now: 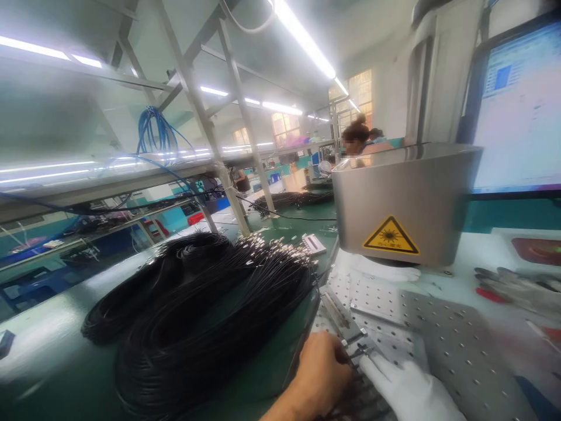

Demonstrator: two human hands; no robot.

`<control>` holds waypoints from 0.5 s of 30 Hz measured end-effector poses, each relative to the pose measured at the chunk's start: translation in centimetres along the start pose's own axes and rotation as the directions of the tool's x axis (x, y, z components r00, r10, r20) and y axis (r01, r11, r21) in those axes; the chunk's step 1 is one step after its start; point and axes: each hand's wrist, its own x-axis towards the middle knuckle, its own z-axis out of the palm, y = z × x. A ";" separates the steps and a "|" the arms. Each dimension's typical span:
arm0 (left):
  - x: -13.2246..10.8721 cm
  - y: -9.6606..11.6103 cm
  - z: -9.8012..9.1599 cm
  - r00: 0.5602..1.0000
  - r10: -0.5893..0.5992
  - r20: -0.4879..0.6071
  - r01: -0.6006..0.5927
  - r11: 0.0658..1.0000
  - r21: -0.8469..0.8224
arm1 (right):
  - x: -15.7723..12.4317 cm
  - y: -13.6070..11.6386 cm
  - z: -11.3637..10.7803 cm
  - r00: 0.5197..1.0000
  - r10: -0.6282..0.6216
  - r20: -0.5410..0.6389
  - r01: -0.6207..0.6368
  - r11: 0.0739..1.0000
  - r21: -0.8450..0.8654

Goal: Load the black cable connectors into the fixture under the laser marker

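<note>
My bare left hand (322, 374) sits at the bottom centre, fingers curled in a pinch on thin black cable ends (357, 351) lying on a metal jig. My right hand (407, 389), in a white glove, rests just right of it, fingers pressed down on the same jig and cable ends. The jig lies on a perforated metal plate (442, 333). A large bundle of black cables with metal tips (210, 316) lies left of my hands on the green bench.
A steel laser housing with a yellow warning label (405, 202) stands over the plate. A monitor (519, 105) is at the right, with pliers (508, 286) below it. Shelf frames, blue cables (153, 131) and another person (355, 137) are behind.
</note>
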 end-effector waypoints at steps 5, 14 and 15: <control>0.4 -0.7 -0.2 0.998 0.024 0.063 -0.017 0.995 -0.102 | 1.5 -0.6 0.6 0.992 0.030 0.121 -0.034 0.999 0.024; -0.2 -1.4 -0.6 0.972 0.193 -0.131 -0.221 0.944 -0.244 | 2.6 -1.8 5.4 0.890 0.429 -0.155 -0.397 0.896 0.199; -0.2 -1.4 -0.6 0.971 0.199 -0.132 -0.224 0.951 -0.213 | 2.5 -1.8 5.6 0.889 0.416 -0.193 -0.384 0.905 0.183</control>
